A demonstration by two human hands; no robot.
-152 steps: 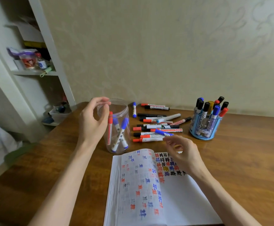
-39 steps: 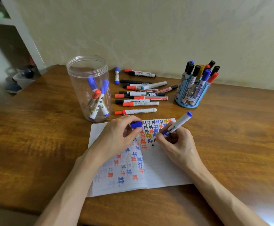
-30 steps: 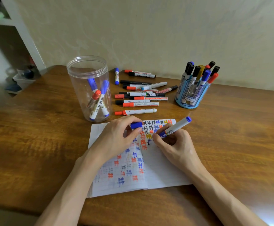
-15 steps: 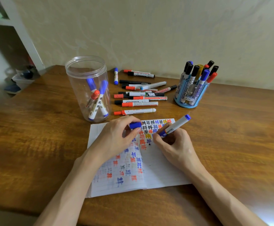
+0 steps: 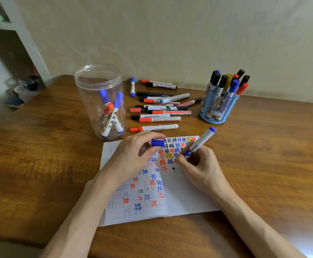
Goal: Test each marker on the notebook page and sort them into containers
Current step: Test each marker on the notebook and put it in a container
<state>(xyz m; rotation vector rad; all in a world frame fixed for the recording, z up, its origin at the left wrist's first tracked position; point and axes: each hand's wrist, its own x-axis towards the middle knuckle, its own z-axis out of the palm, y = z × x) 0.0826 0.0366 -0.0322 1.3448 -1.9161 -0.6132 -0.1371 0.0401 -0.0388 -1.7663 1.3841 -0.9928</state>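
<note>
An open notebook (image 5: 181, 194) lies on the wooden table, its pages covered with blue, red and black test marks. My right hand (image 5: 198, 164) grips a white marker with blue ends (image 5: 201, 141), tip down on the right page. My left hand (image 5: 133, 157) rests on the left page and pinches the marker's blue cap (image 5: 157, 142). A clear plastic jar (image 5: 100, 101) behind the notebook holds three markers. A blue holder (image 5: 217, 108) at the right is packed with several upright markers.
Several loose markers (image 5: 157, 108), red, black and blue capped, lie in a pile between the jar and the holder. A wall runs right behind the table. A white shelf unit (image 5: 21, 43) stands at the far left beyond the table's edge.
Five seconds ago my left hand held the jar and my right reached for the pile. Over the last second the marker has been stroking on the page, adding blue marks; my left hand stays put.
</note>
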